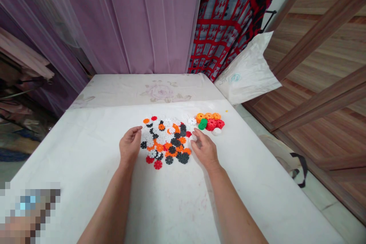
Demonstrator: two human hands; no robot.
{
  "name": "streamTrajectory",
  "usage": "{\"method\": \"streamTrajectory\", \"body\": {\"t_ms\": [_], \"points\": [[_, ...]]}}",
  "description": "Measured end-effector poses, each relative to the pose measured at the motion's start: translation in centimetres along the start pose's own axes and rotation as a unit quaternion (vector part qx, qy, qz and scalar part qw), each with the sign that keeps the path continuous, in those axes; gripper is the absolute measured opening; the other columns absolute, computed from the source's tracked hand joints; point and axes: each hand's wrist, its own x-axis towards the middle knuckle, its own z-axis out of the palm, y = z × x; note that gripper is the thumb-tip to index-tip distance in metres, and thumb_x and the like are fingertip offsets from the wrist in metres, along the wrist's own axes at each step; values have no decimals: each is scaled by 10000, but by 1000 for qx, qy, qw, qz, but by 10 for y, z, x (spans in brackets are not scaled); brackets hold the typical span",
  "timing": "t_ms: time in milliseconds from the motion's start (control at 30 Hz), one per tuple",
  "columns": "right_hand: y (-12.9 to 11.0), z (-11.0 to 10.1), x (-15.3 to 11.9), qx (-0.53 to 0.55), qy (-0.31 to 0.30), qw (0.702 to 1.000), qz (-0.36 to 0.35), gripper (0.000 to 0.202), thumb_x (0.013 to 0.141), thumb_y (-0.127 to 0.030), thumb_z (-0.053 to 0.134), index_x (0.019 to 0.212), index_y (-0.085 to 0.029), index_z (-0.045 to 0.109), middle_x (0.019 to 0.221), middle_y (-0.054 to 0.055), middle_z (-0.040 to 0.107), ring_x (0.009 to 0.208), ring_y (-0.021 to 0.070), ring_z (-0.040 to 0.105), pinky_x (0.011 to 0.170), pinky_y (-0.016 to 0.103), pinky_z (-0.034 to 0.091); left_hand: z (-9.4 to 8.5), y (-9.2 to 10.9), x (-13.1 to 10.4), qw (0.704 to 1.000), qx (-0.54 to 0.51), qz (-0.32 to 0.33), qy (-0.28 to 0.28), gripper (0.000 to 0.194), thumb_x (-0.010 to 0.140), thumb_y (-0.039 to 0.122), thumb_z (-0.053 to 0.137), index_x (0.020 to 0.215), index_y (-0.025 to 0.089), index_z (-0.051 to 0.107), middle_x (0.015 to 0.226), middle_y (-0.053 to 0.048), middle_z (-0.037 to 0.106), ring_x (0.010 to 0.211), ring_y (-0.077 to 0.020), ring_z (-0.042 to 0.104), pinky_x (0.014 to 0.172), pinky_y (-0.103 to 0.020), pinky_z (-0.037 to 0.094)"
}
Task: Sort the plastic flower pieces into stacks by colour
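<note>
A loose pile of snowflake-shaped plastic discs [172,151], in white, orange, black and red, lies on the white-covered table [171,206]. My left hand [130,145] rests at the pile's left edge, its fingers loosely bent and nothing visible in them. Along the right edge, my right hand [205,149] has thumb and forefinger around a white snowflake disc [194,137]. Past that hand are sorted stacks: orange discs [208,116], red discs [212,124], a green stack [203,124] and white discs [217,131]. One white disc [191,121] sits between the pile and the stacks.
A flowered cloth [120,89] covers the table's far end, below a purple curtain [143,19]. A white sack [246,72] stands at the far right corner, near wooden doors [320,57]. A round lidded container [277,152] is on the floor. The lower left corner is pixelated.
</note>
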Motion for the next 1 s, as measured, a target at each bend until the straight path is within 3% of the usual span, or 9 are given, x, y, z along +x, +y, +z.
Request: {"method": "streamTrajectory", "body": {"t_ms": [400, 800, 933, 1000], "points": [[4, -2, 2, -51, 3, 999, 2, 504, 734, -306, 636, 1228, -209, 613, 1056, 72, 740, 974, 243, 664, 898, 423, 520, 0, 1, -1, 1000, -11, -3, -1, 369, 728, 440, 593, 933, 168, 735, 656, 1, 629, 539, -101, 456, 513, -220, 371], [10, -1, 2, -12, 26, 999, 15, 372, 878, -358, 514, 1194, -200, 633, 1046, 85, 749, 936, 222, 689, 874, 389, 534, 2, -2, 0, 1000, -19, -4, -4, 362, 728, 429, 597, 931, 162, 734, 654, 1, 632, 538, -98, 460, 517, -215, 372], [-4, -5, 4, -55, 77, 994, -58, 307, 912, -317, 486, 1114, -191, 682, 1053, 105, 740, 973, 238, 673, 908, 409, 517, 2, -2, -1, 1000, -16, 3, -5, 352, 731, 426, 592, 923, 168, 734, 680, -6, 647, 566, -105, 486, 537, -219, 391], [-21, -3, 3, -53, 60, 990, -114, 288, 929, -284, 481, 1114, -206, 689, 1108, 99, 724, 1038, 231, 652, 950, 406, 500, 3, -2, -1, 1000, -18, 0, -5, 348, 731, 422, 592, 920, 169, 735, 672, -4, 640, 566, -107, 484, 534, -221, 387]]}}
